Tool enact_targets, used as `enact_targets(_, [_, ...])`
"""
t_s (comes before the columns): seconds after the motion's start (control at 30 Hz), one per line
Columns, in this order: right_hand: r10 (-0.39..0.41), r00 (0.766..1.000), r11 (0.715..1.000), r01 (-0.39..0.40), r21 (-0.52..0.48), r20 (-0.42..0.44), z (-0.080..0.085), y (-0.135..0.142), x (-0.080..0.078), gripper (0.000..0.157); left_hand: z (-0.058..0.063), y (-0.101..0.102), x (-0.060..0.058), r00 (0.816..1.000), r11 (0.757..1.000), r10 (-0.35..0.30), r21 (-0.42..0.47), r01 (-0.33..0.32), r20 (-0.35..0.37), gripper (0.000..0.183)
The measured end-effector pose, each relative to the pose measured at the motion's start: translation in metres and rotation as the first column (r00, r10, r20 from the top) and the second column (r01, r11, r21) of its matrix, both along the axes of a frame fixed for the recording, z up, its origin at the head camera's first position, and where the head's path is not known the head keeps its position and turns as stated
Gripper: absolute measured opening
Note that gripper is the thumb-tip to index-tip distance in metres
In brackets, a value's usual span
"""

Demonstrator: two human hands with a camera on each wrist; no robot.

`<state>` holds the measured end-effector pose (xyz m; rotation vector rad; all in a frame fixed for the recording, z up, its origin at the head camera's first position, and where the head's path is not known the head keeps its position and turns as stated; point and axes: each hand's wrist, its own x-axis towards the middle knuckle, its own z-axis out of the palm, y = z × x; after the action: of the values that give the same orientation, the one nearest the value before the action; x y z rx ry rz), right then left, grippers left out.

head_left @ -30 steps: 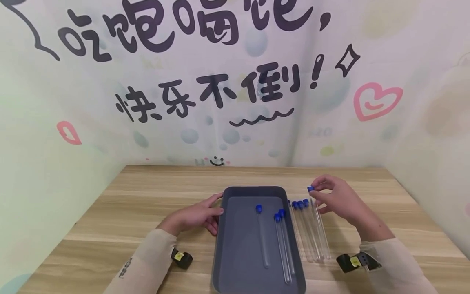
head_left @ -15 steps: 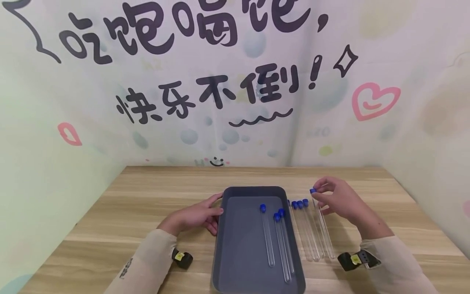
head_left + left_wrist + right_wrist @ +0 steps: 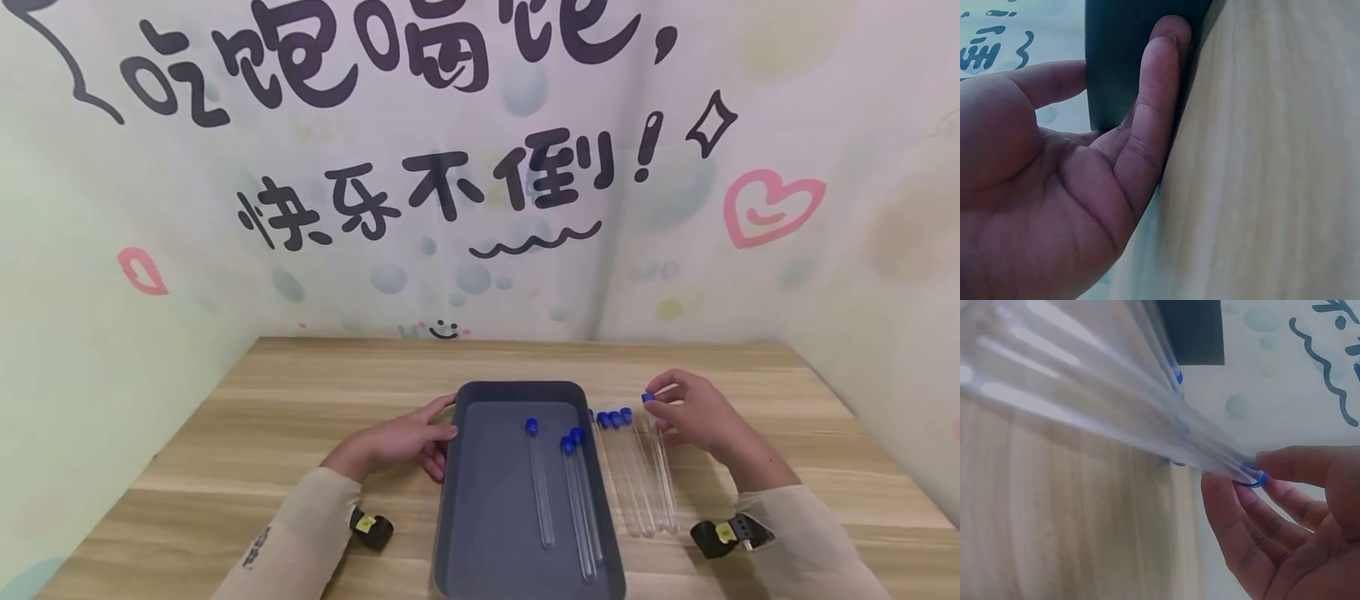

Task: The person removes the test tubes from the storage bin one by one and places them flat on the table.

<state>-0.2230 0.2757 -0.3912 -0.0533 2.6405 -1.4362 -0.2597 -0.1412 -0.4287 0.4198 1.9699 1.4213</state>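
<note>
My right hand [image 3: 693, 412] pinches the blue cap of a clear test tube [image 3: 662, 467] between thumb and fingers. The capped end is raised, and the tube slants down towards the table. Close up, the right wrist view shows the fingertips around the blue cap [image 3: 1259, 481]. Beside it, several more capped tubes [image 3: 626, 467] lie side by side along the tray's right edge. My left hand [image 3: 397, 442] holds the left side of the dark grey tray [image 3: 480, 500], its thumb at the rim and fingers against the outer wall [image 3: 1116, 69]. Inside lie 3 capped tubes [image 3: 540, 492].
The wood-grain table [image 3: 300, 400] extends on both sides of the tray. A printed cloth backdrop [image 3: 450, 208] with large characters rises behind the table. A strapped black wrist camera [image 3: 371, 529] sits on the left sleeve, and another [image 3: 712, 537] on the right sleeve.
The right hand has shifted slightly right and lower with the held tube's cap. The single tube in the tray has rolled a little right, then back left. The left hand stays at the tray.
</note>
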Motion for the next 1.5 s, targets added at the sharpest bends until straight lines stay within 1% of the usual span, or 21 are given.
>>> enact_targets(0.27, [-0.004, 1.0, 1.0, 0.004, -0.004, -0.006, -0.004, 0.001, -0.003, 0.031, -0.001, -0.001, 0.0, 1.0, 1.0, -0.001, 0.001, 0.001, 0.001, 0.065])
enact_targets(0.43, [-0.014, 1.0, 1.0, 0.014, 0.02, 0.006, -0.007, 0.002, -0.004, 0.033, 0.0, -0.001, 0.0, 1.0, 1.0, -0.002, 0.003, 0.002, 0.002, 0.065])
enact_targets(0.57, [-0.008, 1.0, 0.999, 0.007, 0.035, 0.007, -0.009, 0.002, -0.005, 0.034, 0.001, 0.0, 0.0, 1.0, 1.0, -0.001, 0.006, 0.001, 0.003, 0.065])
enact_targets(0.8, [-0.017, 0.998, 1.0, 0.016, 0.017, 0.053, -0.014, 0.002, -0.006, 0.031, 0.001, -0.001, 0.0, 1.0, 1.0, 0.002, 0.009, -0.002, 0.01, 0.065])
enact_targets(1.1, [-0.012, 0.998, 0.996, 0.006, 0.091, 0.066, -0.02, 0.005, -0.009, 0.028, 0.0, -0.002, 0.001, 1.0, 1.0, 0.0, 0.012, 0.0, 0.005, 0.065])
enact_targets(1.5, [-0.012, 0.997, 0.991, 0.001, 0.135, 0.075, -0.022, 0.004, -0.011, 0.025, -0.001, -0.002, -0.001, 1.0, 1.0, 0.0, 0.015, 0.0, 0.009, 0.066])
